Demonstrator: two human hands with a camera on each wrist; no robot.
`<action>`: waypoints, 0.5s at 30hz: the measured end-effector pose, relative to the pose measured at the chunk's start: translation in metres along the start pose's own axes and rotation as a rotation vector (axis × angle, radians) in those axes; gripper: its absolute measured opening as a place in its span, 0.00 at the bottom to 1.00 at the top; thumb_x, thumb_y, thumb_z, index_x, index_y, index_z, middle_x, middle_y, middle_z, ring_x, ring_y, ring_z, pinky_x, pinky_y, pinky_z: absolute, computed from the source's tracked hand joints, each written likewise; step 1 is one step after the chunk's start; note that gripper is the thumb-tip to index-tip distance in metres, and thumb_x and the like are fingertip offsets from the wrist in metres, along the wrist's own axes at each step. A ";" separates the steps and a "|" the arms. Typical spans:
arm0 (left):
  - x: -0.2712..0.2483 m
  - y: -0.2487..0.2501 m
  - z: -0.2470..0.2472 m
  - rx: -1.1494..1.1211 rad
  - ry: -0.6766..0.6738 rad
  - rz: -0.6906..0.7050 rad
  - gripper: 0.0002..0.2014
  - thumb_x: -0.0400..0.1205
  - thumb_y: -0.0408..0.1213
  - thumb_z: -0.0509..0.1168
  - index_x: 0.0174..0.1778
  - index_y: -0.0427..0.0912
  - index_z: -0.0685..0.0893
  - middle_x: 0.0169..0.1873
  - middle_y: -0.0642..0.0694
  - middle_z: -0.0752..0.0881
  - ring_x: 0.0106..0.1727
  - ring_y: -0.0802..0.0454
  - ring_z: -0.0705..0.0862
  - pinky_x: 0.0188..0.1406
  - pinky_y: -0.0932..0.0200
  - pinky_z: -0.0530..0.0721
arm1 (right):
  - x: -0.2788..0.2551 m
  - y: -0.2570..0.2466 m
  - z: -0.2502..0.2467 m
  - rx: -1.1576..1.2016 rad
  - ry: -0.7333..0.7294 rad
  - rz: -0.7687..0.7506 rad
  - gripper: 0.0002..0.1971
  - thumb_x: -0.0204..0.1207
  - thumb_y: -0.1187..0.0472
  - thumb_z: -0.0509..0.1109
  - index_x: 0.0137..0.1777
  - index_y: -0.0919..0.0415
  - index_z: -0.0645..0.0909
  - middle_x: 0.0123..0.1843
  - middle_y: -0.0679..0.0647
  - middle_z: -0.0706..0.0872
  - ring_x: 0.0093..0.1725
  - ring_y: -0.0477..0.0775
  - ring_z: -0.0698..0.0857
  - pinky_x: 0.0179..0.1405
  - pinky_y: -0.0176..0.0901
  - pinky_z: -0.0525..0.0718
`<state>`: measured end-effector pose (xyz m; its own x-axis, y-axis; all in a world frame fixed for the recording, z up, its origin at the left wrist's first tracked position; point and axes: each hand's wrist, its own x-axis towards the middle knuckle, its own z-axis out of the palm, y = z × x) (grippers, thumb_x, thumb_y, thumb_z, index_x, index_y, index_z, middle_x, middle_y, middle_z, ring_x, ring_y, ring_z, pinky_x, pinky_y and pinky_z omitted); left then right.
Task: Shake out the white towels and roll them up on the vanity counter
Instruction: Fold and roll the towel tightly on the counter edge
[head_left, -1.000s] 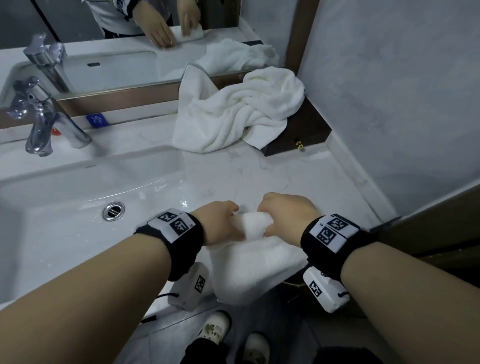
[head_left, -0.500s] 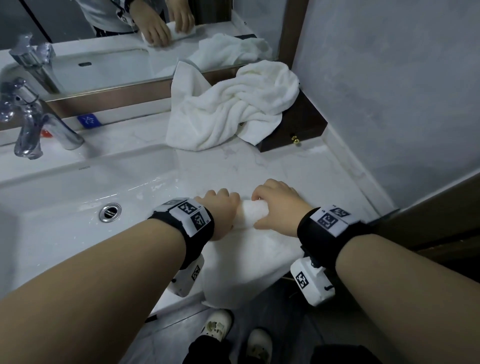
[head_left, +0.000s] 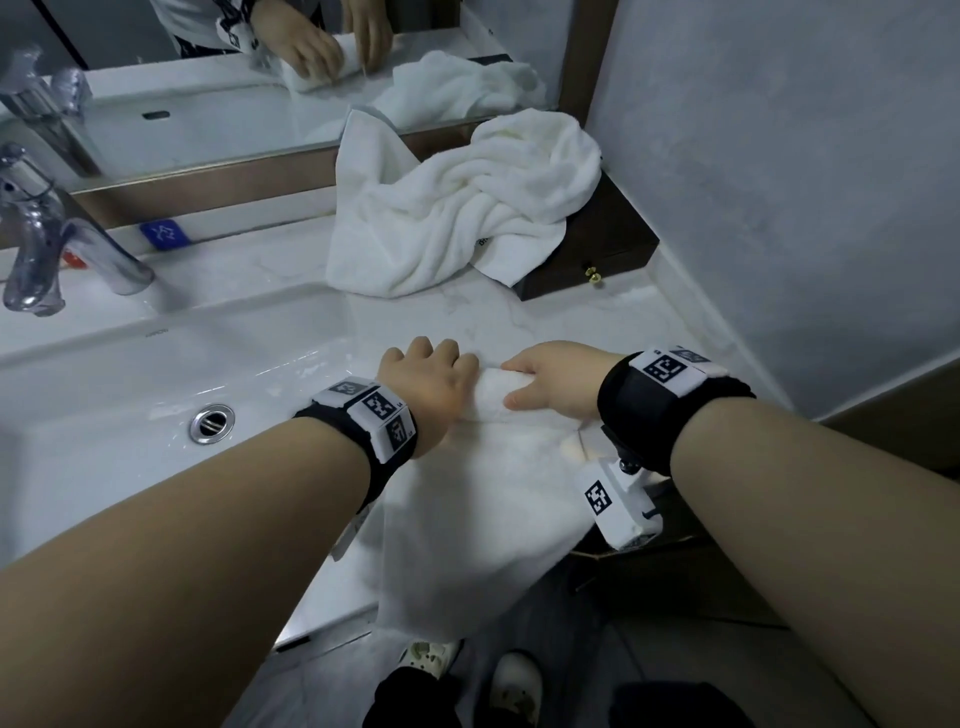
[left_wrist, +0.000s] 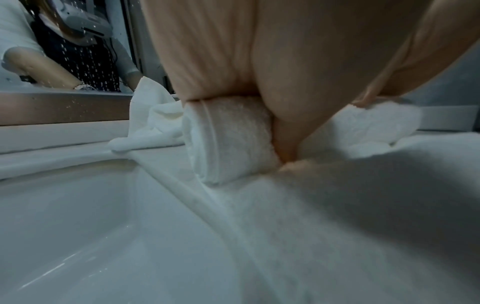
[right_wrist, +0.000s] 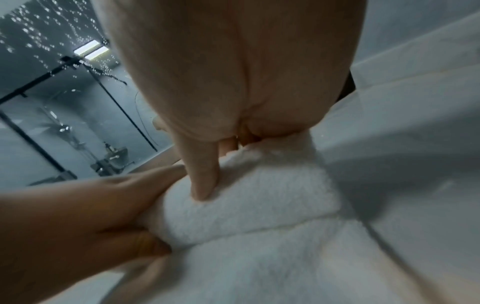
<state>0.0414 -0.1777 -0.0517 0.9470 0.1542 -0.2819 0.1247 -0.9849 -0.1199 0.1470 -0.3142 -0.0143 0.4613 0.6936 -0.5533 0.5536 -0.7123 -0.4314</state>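
Note:
A white towel (head_left: 483, 509) lies on the marble counter (head_left: 519, 322) near its front edge. Its far end is wound into a tight roll (head_left: 491, 396), and its loose end hangs over the edge. My left hand (head_left: 431, 379) curls over the roll's left part (left_wrist: 228, 139). My right hand (head_left: 550, 379) curls over the right part, thumb pressed into the roll (right_wrist: 249, 205). The left hand (right_wrist: 78, 216) also shows in the right wrist view. A second white towel (head_left: 457, 208) lies crumpled at the back of the counter.
The sink basin (head_left: 130, 415) with its drain (head_left: 211, 422) lies to the left, under a chrome faucet (head_left: 47, 244). The crumpled towel drapes over a dark wooden box (head_left: 597, 249) in the back right corner. A mirror (head_left: 208, 78) runs behind, and a grey wall (head_left: 779, 182) stands close on the right.
Both hands have pushed the roll away from me across the counter, winding in more towel. The roll is thicker. The crumpled towel has not moved.

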 end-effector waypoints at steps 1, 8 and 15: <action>0.000 -0.001 0.001 0.001 0.010 0.006 0.21 0.76 0.32 0.64 0.64 0.44 0.68 0.60 0.46 0.73 0.60 0.43 0.72 0.49 0.52 0.71 | 0.003 -0.001 -0.002 -0.062 -0.008 -0.006 0.17 0.81 0.53 0.68 0.65 0.62 0.81 0.58 0.59 0.87 0.58 0.60 0.84 0.53 0.48 0.81; 0.005 -0.006 0.002 0.022 0.050 0.011 0.22 0.73 0.30 0.63 0.63 0.44 0.67 0.57 0.46 0.73 0.55 0.44 0.74 0.51 0.50 0.72 | 0.023 -0.006 -0.004 -0.331 0.063 -0.026 0.18 0.77 0.52 0.72 0.61 0.62 0.82 0.55 0.58 0.87 0.55 0.60 0.85 0.56 0.52 0.83; 0.004 -0.013 0.010 0.003 0.117 0.046 0.21 0.77 0.33 0.58 0.67 0.45 0.67 0.57 0.47 0.74 0.53 0.44 0.75 0.49 0.51 0.72 | 0.034 0.000 0.002 -0.532 0.187 -0.118 0.14 0.78 0.51 0.71 0.57 0.57 0.76 0.55 0.54 0.83 0.54 0.60 0.82 0.42 0.48 0.70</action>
<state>0.0401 -0.1634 -0.0611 0.9798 0.0981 -0.1742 0.0792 -0.9905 -0.1124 0.1609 -0.2906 -0.0348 0.4634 0.8065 -0.3672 0.8588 -0.5108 -0.0382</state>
